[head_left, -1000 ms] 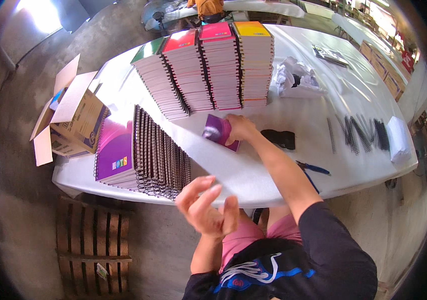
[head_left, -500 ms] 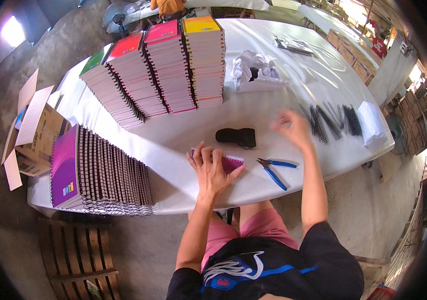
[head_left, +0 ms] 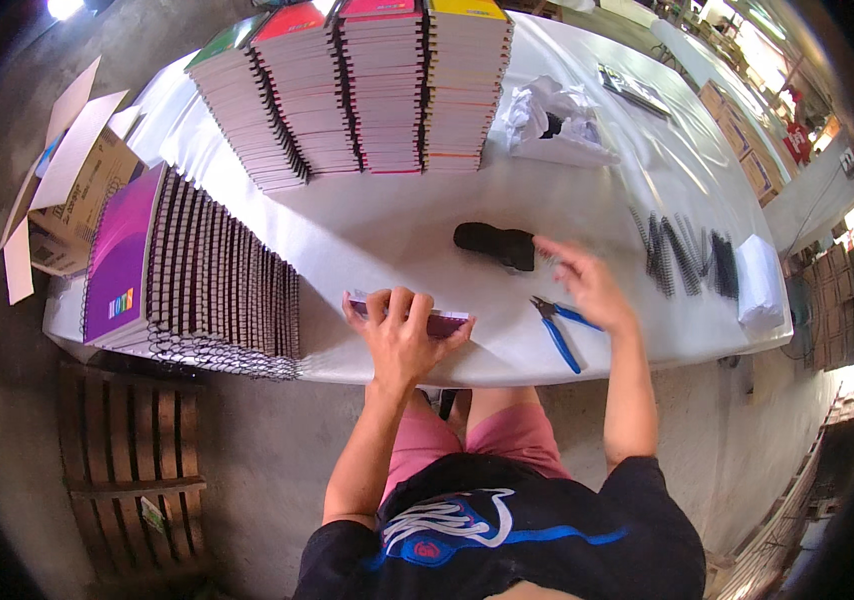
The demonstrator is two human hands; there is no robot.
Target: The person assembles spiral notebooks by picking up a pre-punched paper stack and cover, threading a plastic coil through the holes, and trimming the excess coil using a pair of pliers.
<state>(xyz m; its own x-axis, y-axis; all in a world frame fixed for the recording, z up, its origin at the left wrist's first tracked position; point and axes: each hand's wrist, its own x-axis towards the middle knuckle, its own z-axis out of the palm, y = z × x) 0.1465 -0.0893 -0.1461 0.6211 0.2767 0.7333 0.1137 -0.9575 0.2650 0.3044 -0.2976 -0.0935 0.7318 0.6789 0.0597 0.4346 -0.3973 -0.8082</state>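
Note:
My left hand (head_left: pixel 403 332) is closed over a purple notebook (head_left: pixel 444 326), its fingers spread along the top and the thumb at the right end. The notebook stands edge-on near the table's front edge, so most of its cover is hidden. My right hand (head_left: pixel 589 290), slightly blurred, hangs open with fingers stretched towards a black, shoe-shaped block (head_left: pixel 495 246); whether a fingertip touches it, I cannot tell. Beneath that hand lie cutting pliers (head_left: pixel 559 335) with blue handles, jaws apart, one handle partly behind the wrist.
Purple spiral notebooks (head_left: pixel 127 265) are stacked at the left, beside an open carton (head_left: pixel 87 195). Tall notebook stacks (head_left: pixel 382 95) with green, red, pink and yellow covers stand behind. Black spiral coils (head_left: pixel 682 255) and white paper (head_left: pixel 762 285) lie right, crumpled wrapping (head_left: pixel 557 130) farther back.
The whole view has shifted. My left hand has drawn the notebook left, away from the pliers, and tilted it up. My right hand has come lower, closer to the pliers and black block.

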